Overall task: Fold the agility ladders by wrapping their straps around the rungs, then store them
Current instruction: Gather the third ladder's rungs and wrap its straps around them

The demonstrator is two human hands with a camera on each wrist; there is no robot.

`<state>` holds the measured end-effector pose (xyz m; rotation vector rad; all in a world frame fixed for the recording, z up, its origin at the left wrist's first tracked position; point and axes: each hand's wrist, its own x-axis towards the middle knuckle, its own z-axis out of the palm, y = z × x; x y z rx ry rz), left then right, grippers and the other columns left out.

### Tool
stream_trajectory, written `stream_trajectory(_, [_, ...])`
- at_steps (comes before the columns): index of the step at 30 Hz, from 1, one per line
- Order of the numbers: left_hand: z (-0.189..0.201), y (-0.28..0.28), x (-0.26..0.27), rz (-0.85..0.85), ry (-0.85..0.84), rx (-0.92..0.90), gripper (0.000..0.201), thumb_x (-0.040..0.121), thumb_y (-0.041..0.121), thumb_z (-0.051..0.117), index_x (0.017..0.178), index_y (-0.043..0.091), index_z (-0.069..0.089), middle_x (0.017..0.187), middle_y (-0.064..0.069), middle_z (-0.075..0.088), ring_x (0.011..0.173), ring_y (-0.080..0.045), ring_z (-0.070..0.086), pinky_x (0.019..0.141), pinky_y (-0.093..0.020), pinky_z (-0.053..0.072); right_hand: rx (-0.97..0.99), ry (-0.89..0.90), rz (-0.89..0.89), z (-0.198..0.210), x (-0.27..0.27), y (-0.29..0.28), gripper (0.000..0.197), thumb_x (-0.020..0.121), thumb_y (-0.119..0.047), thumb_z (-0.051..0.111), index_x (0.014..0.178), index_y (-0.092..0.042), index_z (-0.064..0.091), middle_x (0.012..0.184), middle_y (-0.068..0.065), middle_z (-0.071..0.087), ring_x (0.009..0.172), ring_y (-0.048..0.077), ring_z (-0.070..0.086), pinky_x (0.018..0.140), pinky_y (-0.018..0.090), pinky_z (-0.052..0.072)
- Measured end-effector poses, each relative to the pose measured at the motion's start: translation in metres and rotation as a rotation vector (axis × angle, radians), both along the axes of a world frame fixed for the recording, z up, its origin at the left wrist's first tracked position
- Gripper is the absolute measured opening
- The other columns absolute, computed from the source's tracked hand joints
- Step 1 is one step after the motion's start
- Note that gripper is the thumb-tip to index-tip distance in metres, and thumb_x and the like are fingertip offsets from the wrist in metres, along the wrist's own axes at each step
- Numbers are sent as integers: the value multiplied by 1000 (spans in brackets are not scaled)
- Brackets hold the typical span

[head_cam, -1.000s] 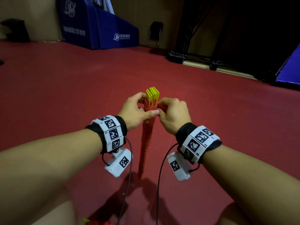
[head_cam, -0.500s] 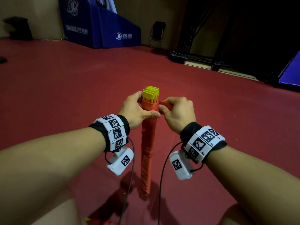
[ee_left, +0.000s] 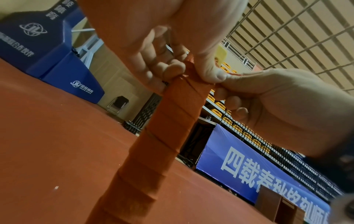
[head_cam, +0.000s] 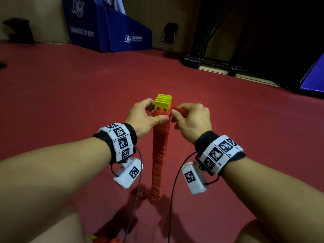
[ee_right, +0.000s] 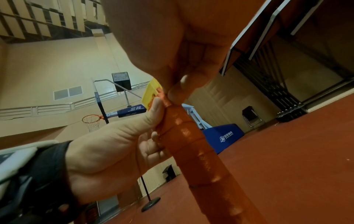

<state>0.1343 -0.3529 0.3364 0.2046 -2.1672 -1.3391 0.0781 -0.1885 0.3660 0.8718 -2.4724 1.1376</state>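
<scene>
Head view, bundle: the agility ladder (head_cam: 160, 151) is gathered into one upright stick, yellow rungs (head_cam: 163, 102) stacked at the top, orange strap (head_cam: 179, 111) wound down its length; the lower end rests on or just above the red floor (head_cam: 70, 102).
Head view, left hand: the left hand (head_cam: 142, 118) is curled round the top of the bundle, thumb pressed across the wrap just under the rungs.
Head view, right hand: the right hand (head_cam: 191, 120) pinches the loose strap tail beside the rungs, fingers closed on it.
Head view, step: final turns at the top, judged from the near-full wrap.
Left wrist view, wrap: overlapping strap turns run down the shaft; the left fingers (ee_left: 172, 68) clamp the top turn, with the other hand's thumb touching there.
Right wrist view, contact: the right thumb (ee_right: 178, 91) bears on the top wrap edge next to a yellow rung end (ee_right: 151, 92).
Technique: keep the tail taut, hold the last turn down with the left thumb, and tuck the end under a turn so nothing unwinds.
Risk: slack lets the rungs splay.
</scene>
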Motion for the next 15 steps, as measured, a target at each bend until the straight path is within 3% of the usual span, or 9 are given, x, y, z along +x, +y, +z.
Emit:
stream_trajectory(2, [-1, 0, 1, 23, 0, -15, 40, 68, 40, 91, 92, 16, 70, 92, -7, 72, 88, -24, 64, 82, -42, 49, 0, -7, -8, -4, -1, -2, 24, 91, -40, 64, 77, -23, 72, 60, -2, 69, 64, 19, 68, 69, 34, 57])
stream_trajectory(5, [-1, 3, 3, 71, 9, -7, 53, 56, 61, 82, 87, 19, 71, 84, -5, 71, 70, -15, 58, 72, -40, 50, -8, -4, 10, -7, 2, -6, 25, 89, -40, 59, 81, -22, 73, 66, 1, 71, 73, 31, 68, 72, 42, 57])
stream_trajectory(7, [-1, 5, 2, 84, 26, 7, 59, 51, 67, 75, 87, 20, 71, 82, -5, 71, 67, -12, 54, 68, -38, 49, 5, 4, 28, -6, 5, -8, 23, 92, -35, 58, 84, -21, 74, 68, 3, 71, 76, 33, 67, 73, 42, 56])
stream_trajectory(11, [3, 9, 4, 123, 31, -3, 53, 55, 61, 77, 87, 20, 73, 79, -2, 71, 74, -24, 63, 69, -39, 52, 32, 12, 61, -5, 8, -9, 22, 95, -27, 55, 85, -20, 72, 71, 7, 70, 78, 35, 65, 74, 43, 54])
stream_trajectory(15, [1, 10, 3, 132, 5, 85, 48, 50, 63, 81, 85, 30, 73, 73, 7, 67, 74, -31, 71, 66, -51, 61, 51, 3, 94, -5, 5, -7, 25, 96, -20, 51, 77, -18, 67, 71, 4, 70, 77, 34, 65, 75, 46, 53])
